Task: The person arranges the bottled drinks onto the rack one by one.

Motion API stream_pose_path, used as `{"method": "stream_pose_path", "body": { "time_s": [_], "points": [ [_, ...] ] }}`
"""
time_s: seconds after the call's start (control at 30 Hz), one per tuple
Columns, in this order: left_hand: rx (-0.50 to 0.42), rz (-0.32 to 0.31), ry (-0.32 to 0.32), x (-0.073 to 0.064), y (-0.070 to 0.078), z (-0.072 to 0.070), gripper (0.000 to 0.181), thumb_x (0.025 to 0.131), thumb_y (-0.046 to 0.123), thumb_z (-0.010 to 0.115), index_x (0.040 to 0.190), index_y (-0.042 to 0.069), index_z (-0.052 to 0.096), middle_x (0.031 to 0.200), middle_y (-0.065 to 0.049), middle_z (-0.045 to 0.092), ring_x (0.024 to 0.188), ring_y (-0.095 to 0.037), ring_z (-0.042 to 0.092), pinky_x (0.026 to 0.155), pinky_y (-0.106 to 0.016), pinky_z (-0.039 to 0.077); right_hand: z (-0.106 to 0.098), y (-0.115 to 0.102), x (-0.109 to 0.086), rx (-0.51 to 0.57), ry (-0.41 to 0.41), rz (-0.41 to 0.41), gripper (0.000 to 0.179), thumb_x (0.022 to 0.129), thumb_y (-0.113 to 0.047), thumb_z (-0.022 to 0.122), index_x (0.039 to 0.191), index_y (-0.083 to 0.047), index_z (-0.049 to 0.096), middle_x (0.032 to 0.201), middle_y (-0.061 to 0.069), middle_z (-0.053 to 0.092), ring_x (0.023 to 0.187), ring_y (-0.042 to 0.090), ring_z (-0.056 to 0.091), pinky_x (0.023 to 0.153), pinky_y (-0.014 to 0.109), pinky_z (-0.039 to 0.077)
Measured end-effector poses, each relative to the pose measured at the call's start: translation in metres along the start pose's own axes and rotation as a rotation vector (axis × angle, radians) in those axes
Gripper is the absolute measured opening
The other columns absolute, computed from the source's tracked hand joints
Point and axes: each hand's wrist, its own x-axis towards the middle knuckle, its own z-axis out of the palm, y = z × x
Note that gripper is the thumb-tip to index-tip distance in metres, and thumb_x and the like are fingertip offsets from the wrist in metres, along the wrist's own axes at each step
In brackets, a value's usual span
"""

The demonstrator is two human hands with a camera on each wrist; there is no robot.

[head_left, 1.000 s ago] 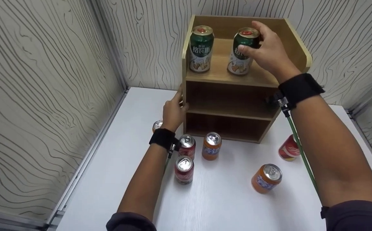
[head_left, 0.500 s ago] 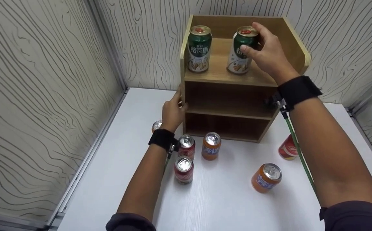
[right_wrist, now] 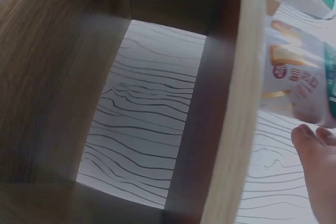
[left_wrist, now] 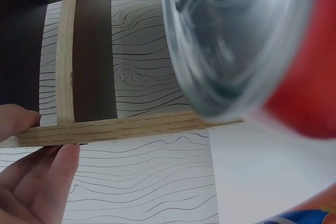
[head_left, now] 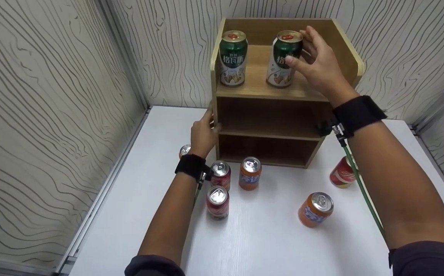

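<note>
My left hand (head_left: pixel 202 136) grips the left side panel of a wooden shelf (head_left: pixel 268 135). In the left wrist view, thumb and fingers (left_wrist: pixel 55 182) lie on opposite sides of that panel's edge. Two green-and-white drink cans stand upright on the top level: one can (head_left: pixel 232 61) by the left wall, the other can (head_left: pixel 280 76) farther right. Around the right can, my right hand (head_left: pixel 323 67) is spread, thumb before it and fingers behind its right side. The right wrist view shows the fingertips (right_wrist: pixel 303 135) just off this can (right_wrist: pixel 294 77).
Below, the two lower levels hold nothing visible. On the white table (head_left: pixel 256 245) stand red cans (head_left: pixel 218 205) and orange cans (head_left: pixel 249 178), several in all. An orange can (head_left: pixel 314 212) and a red can (head_left: pixel 342 174) are at the right. Patterned walls (head_left: pixel 53 115) enclose the table.
My right hand's fingers have loosened and drawn slightly away from the right green can, which stays standing on the top level. The left hand keeps its hold. The head view has shifted a little.
</note>
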Motion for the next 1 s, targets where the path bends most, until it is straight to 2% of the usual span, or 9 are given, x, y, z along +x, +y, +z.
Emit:
{"method": "stream_pose_path", "body": {
  "time_s": [0.13, 0.27, 0.53, 0.7, 1.0],
  "points": [
    [0.006, 0.002, 0.008, 0.001, -0.003, -0.003, 0.071, 0.088, 0.003, 0.067, 0.151, 0.021, 0.039, 0.115, -0.017, 0.067, 0.1, -0.023, 0.068, 0.078, -0.028, 0.055, -0.002, -0.004, -0.012, 0.01, 0.031, -0.045, 0.089, 0.088, -0.018, 0.073, 0.154, -0.003, 0.015, 0.156, 0.011, 0.027, 0.141, 0.02, 0.03, 0.111, 0.025, 0.026],
    [0.013, 0.007, 0.006, 0.001, -0.005, -0.004, 0.069, 0.088, 0.004, 0.067, 0.15, 0.019, 0.04, 0.114, -0.017, 0.068, 0.099, -0.024, 0.068, 0.078, -0.029, 0.055, -0.006, -0.008, -0.029, 0.008, 0.077, -0.067, 0.083, 0.087, -0.013, 0.072, 0.153, -0.002, 0.022, 0.152, 0.012, 0.033, 0.139, 0.023, 0.034, 0.11, 0.026, 0.028],
    [0.0, 0.018, 0.015, -0.001, -0.005, -0.002, 0.069, 0.088, 0.003, 0.068, 0.15, 0.018, 0.041, 0.114, -0.017, 0.068, 0.1, -0.024, 0.068, 0.078, -0.029, 0.055, -0.016, 0.0, -0.079, -0.022, 0.147, -0.138, 0.073, 0.086, -0.005, 0.072, 0.148, 0.0, 0.034, 0.143, 0.014, 0.045, 0.134, 0.024, 0.041, 0.109, 0.033, 0.033],
    [-0.002, 0.019, 0.008, -0.001, -0.003, -0.001, 0.071, 0.088, 0.004, 0.067, 0.151, 0.018, 0.037, 0.115, -0.018, 0.067, 0.101, -0.024, 0.068, 0.078, -0.028, 0.055, -0.023, 0.013, -0.115, -0.06, 0.179, -0.129, 0.069, 0.085, -0.002, 0.072, 0.145, 0.0, 0.038, 0.139, 0.015, 0.049, 0.131, 0.024, 0.044, 0.107, 0.032, 0.036],
    [0.007, 0.005, 0.006, -0.001, 0.001, 0.0, 0.07, 0.089, 0.005, 0.067, 0.151, 0.02, 0.038, 0.116, -0.018, 0.067, 0.1, -0.024, 0.068, 0.078, -0.029, 0.055, -0.032, 0.037, -0.174, -0.168, 0.163, -0.066, 0.068, 0.086, 0.001, 0.07, 0.146, -0.001, 0.038, 0.138, 0.02, 0.05, 0.128, 0.02, 0.048, 0.102, 0.023, 0.038]
  ]
}}
